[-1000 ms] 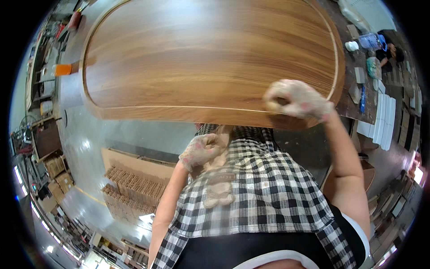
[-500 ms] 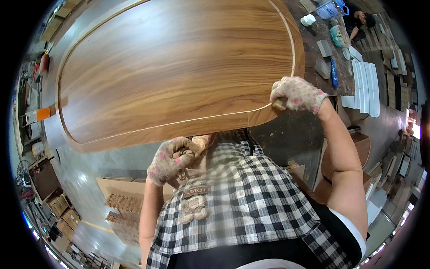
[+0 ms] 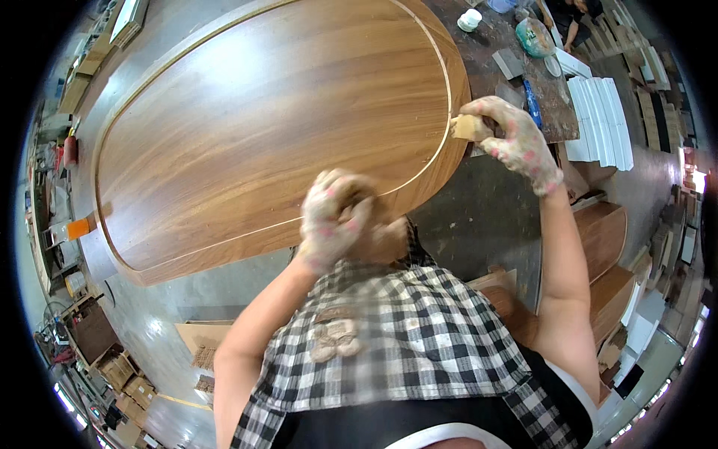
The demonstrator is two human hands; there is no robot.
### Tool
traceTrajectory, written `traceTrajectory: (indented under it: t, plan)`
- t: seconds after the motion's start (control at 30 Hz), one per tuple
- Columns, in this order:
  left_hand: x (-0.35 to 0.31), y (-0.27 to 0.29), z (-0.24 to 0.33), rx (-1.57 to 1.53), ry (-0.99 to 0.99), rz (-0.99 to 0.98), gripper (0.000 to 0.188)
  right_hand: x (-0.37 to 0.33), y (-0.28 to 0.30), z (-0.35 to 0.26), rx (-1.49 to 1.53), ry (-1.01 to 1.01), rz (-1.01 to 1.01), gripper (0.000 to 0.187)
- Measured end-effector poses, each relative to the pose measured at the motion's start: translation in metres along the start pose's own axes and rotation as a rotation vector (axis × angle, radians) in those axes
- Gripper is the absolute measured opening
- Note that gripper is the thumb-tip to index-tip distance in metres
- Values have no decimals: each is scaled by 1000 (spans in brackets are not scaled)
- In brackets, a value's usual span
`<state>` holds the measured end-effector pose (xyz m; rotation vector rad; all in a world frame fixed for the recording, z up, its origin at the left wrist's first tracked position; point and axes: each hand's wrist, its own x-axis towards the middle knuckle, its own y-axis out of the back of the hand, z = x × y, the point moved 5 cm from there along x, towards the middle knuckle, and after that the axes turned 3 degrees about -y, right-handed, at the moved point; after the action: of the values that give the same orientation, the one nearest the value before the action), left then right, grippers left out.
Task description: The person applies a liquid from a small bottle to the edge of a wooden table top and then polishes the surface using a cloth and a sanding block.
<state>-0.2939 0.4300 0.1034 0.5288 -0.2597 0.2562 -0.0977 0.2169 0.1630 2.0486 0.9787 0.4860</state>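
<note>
My right hand [image 3: 521,144], in a pale glove with pink dots, is at the right end of a large wooden panel [image 3: 284,127] with rounded corners. Its fingers pinch a small tan folded piece [image 3: 469,128] beside the pale inlaid line near the panel's rim. My left hand [image 3: 329,224], gloved alike, is above the panel's near edge with its fingers curled in. Motion smears it. Something brownish [image 3: 385,238] shows by its fingers, too blurred to name.
A dark worktable [image 3: 557,112] at the right holds a white jar [image 3: 470,20], a grey block [image 3: 508,64] and a blue-handled tool [image 3: 532,103]. Beyond are stacked white boards [image 3: 602,123] and another person [image 3: 572,19]. An orange-handled brush [image 3: 75,229] lies by the panel's left end.
My left hand has risen from below the near edge to over the panel, moving right. My right hand has moved up slightly along the rounded end. The view has shifted.
</note>
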Motion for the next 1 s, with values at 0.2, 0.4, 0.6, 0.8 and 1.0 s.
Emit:
traceTrajectory:
  t: [0.2,0.4,0.6,0.8,1.0]
  plan:
    - [60,-133,-2,259,-288,-295,26,-52,-14,17,345,-315,221,42]
    - [-16,-53,-17,466,-192,-353,38,-57,-59,52,715,-347,362,47]
    - [-130,156,-125,733,178,256,41,10,-130,-6,782,-195,286,50]
    - [-133,81,-101,1072,280,157,24,61,-203,-68,994,-114,216,52]
    - [-158,148,-67,882,215,446,33,101,-191,-82,921,-67,220,49]
